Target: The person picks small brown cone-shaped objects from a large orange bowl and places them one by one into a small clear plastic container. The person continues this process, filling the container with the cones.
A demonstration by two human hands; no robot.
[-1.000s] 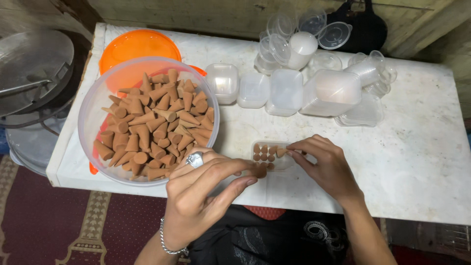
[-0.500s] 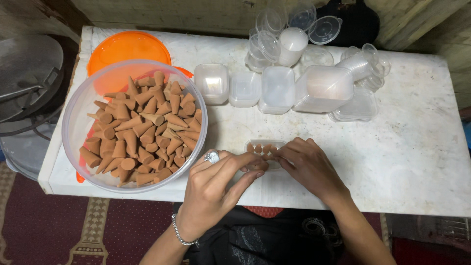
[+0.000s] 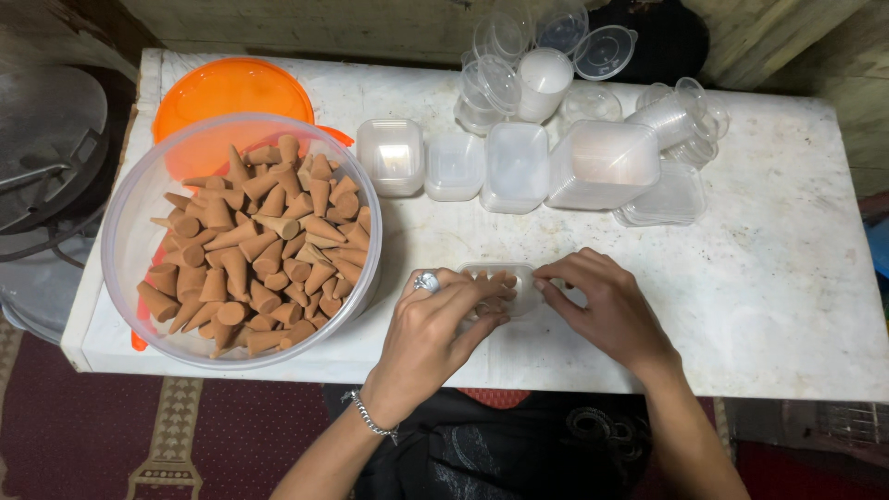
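left hand fingertips pinch brown cones in small clear tray (near table's front edge) | right hand fingers curled, steadying tray's right side | big cone bowl to the left

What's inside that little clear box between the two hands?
The small clear box holds a few brown cones. The left hand covers its near side, so a count is impossible.

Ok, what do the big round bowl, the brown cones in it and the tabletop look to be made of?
The big round clear bowl looks like thin translucent plastic: the orange lid behind shows through its wall. The brown cones look like a matte, pressed clay-like or powdery material, though the exact material is unclear. The white tabletop looks like worn stone or marble, faintly mottled and stained.
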